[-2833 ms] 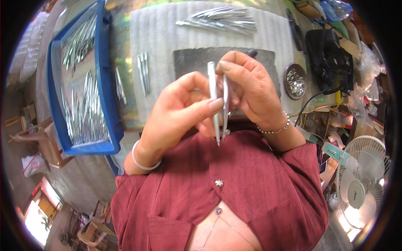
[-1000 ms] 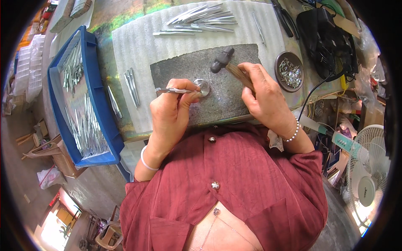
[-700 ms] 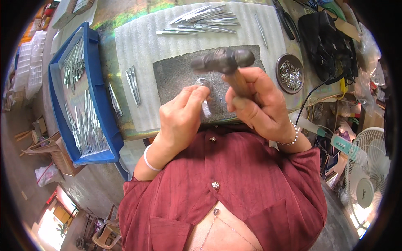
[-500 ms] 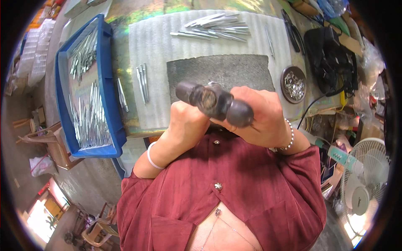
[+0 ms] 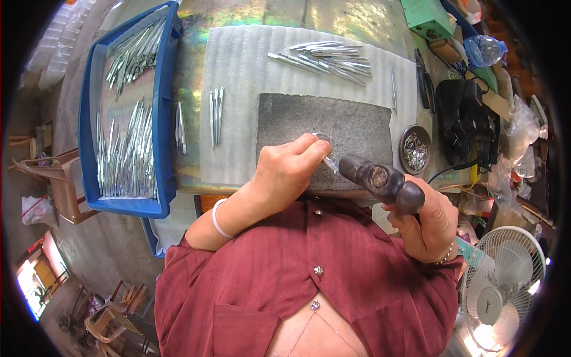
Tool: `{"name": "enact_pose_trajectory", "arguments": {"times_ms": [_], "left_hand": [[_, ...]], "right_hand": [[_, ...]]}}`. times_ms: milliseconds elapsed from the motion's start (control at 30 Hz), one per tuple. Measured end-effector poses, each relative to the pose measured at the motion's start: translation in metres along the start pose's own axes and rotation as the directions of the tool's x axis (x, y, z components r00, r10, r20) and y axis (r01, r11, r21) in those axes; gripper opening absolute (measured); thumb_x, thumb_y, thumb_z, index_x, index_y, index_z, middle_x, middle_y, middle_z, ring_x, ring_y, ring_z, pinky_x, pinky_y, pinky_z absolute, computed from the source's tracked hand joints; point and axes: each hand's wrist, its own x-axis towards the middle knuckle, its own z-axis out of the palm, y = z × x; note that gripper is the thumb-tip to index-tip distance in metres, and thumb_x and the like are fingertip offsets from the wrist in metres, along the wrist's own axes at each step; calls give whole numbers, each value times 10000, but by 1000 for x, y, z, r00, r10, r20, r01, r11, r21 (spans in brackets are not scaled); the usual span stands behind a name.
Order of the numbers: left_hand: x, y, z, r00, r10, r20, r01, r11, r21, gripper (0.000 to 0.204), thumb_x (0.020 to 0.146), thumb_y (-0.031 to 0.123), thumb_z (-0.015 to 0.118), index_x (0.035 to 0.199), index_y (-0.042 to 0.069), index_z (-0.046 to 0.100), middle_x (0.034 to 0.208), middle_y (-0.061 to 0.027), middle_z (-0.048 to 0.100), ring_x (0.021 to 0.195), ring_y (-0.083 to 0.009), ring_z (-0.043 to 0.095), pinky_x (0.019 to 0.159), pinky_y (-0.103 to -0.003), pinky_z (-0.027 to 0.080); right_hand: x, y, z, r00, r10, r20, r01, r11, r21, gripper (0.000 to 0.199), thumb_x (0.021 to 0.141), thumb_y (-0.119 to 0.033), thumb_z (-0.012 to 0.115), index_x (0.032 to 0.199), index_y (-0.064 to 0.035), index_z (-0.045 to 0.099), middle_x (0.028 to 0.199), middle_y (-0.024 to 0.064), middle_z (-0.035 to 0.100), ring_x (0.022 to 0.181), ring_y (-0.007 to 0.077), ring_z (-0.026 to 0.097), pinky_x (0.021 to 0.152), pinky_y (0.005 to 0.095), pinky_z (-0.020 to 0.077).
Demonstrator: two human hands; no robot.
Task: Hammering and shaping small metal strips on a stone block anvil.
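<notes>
In my right hand [image 5: 437, 223] is a dark ball-peen hammer [image 5: 380, 178], its head raised above the near right part of a grey stone slab [image 5: 357, 122]. My left hand [image 5: 285, 172] is over the slab's near side, fingers pinched on a small shiny metal piece [image 5: 331, 163]. Part of that piece is hidden behind my fingers, and its exact kind does not show. Beyond the slab lies a pile of slim, pointed silvery metal pieces [image 5: 333, 59]. Several more metal strips [image 5: 216, 119] lie left of the slab.
A blue tray [image 5: 165, 101] with many slim metal pieces stands at left. To the right are a round dish [image 5: 406, 160] of small metal parts, black-handled pliers [image 5: 424, 83], a black device [image 5: 461, 119] and a cable. White foam sheeting [image 5: 238, 53] lies under the slab. A fan [image 5: 505, 268] stands lower right.
My hands have moved apart: the right one carried the hammer to the right and nearer me. The small metal piece in my left fingers has come into sight over the slab. The view has shifted slightly.
</notes>
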Motion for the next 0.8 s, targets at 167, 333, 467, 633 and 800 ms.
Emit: {"name": "enact_pose_trajectory", "arguments": {"times_ms": [167,333,467,633,800], "left_hand": [[3,1,0,1000,1,3,-1,1000,-8,228,689,-23,561,894,78,556,756,-45,550,623,-225,603,485,-325,473],[5,4,-3,998,-50,48,49,999,12,222,652,24,688,845,74,591,778,-55,615,630,-220,629,519,-303,503],[3,2,-1,1000,-5,29,5,1000,4,244,673,-37,558,890,74,553,745,-49,544,619,-225,601,476,-323,469],[3,0,1,999,32,9,-32,999,22,227,679,-38,558,876,75,551,743,-50,542,609,-228,598,470,-327,465],[5,1,-2,998,-15,62,15,1000,2,220,682,-34,576,870,79,555,729,-55,533,595,-238,592,470,-333,463]], "right_hand": [[5,0,3,988,-146,-45,140,983,-119,553,668,46,722,1172,89,500,818,169,624,650,234,637,510,295,504],[3,2,4,989,-146,32,149,971,-187,579,652,52,714,1182,117,490,841,168,627,649,222,639,496,294,507],[3,2,4,991,-130,29,133,972,-193,574,642,67,704,1175,117,496,829,153,622,628,212,625,486,293,496],[-29,-21,-18,974,-144,-174,167,977,130,399,758,-135,643,1092,61,550,767,123,604,588,231,582,510,270,458],[4,-2,-4,996,-54,64,68,968,-243,368,775,-46,633,1117,63,551,845,125,664,569,184,603,424,272,441]]}}
